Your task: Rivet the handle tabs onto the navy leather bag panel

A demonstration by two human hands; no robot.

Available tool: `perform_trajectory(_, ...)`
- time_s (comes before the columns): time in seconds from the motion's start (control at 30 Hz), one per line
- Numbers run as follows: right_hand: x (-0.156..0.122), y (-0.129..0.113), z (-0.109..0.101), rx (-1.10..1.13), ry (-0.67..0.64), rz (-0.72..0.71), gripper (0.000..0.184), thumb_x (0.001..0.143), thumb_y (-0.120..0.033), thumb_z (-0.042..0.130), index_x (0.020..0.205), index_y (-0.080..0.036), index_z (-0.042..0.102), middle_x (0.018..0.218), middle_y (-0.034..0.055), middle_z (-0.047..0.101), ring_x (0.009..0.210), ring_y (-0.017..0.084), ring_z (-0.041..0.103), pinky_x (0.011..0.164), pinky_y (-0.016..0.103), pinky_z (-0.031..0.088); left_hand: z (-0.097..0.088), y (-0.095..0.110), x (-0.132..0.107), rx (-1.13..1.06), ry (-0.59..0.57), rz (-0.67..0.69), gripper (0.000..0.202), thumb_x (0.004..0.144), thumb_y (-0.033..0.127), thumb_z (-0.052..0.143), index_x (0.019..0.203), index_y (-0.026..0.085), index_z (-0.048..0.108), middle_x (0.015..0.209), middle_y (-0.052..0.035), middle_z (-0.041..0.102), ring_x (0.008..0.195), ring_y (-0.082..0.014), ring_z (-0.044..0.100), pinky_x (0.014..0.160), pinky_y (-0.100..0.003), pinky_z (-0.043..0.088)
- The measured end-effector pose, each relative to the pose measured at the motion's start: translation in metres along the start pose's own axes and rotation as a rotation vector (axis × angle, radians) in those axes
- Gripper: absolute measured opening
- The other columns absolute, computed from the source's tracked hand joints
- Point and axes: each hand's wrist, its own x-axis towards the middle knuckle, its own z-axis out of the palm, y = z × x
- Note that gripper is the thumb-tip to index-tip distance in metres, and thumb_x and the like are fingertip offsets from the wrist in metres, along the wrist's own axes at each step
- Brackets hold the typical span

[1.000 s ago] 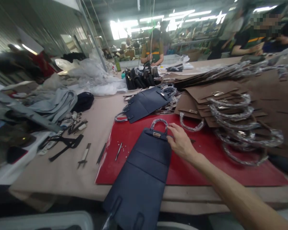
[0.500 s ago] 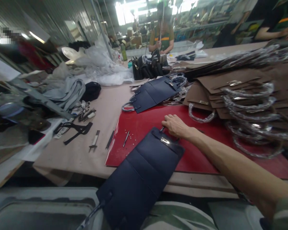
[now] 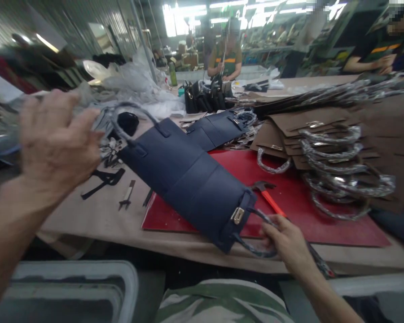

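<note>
A flat navy leather bag panel [image 3: 188, 179] with a metal clasp hangs stretched in the air above the red mat [image 3: 306, 215]. My left hand [image 3: 54, 143], raised at the left and blurred, is closed round the wrapped handle at the panel's far end. My right hand [image 3: 286, 246], low near the table's front edge, grips the wrapped handle at the near end by the clasp. A hammer with an orange handle [image 3: 269, 199] lies on the mat just beyond my right hand.
Brown bag panels with wrapped handles [image 3: 330, 143] are piled at the right. More navy panels [image 3: 218, 128] lie behind. Small tools [image 3: 126, 197] and black straps lie on the beige table at the left. A grey bin [image 3: 77, 287] sits below. People work at the far side.
The navy panel, which lay on the mat under my right hand, is now lifted and turned, held at both handles. My left hand has come into view. The hammer is now uncovered.
</note>
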Motion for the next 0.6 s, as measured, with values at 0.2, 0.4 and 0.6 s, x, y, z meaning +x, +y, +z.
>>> perform_trajectory(0.2,-0.044,0.039,0.07,0.373,0.149,0.215,0.046,0.069,-0.058,0.068,0.087,-0.018,0.052,0.063,0.0011,0.065,0.045,0.018,0.058,0.043,0.026,0.046,0.157,0.079,-0.015,-0.03,0.001,0.047,0.036,0.094,0.024,0.057,0.123,0.004,0.06,0.126,-0.0184,0.061,0.118,-0.0294,0.058,0.105,-0.042,0.047)
perform_trajectory(0.4,-0.047,0.052,0.09,0.517,0.246,0.227,0.051,0.071,-0.06,0.074,0.091,-0.018,0.052,0.066,-0.0006,0.066,0.047,0.015,0.059,0.045,0.023,0.049,0.243,0.106,-0.088,-0.07,-0.247,-0.003,0.047,0.094,0.032,0.057,0.131,0.003,0.056,0.14,-0.0255,0.05,0.136,-0.0387,0.043,0.115,-0.053,0.036)
perform_trajectory(0.6,-0.05,0.05,0.109,0.631,0.346,0.24,0.051,0.07,-0.059,0.076,0.087,-0.019,0.049,0.063,-0.004,0.062,0.044,0.014,0.056,0.039,0.022,0.047,0.263,0.126,-0.066,-0.318,-0.231,0.119,0.04,0.095,0.024,0.051,0.129,0.005,0.059,0.143,-0.0205,0.049,0.139,-0.0336,0.041,0.119,-0.048,0.033)
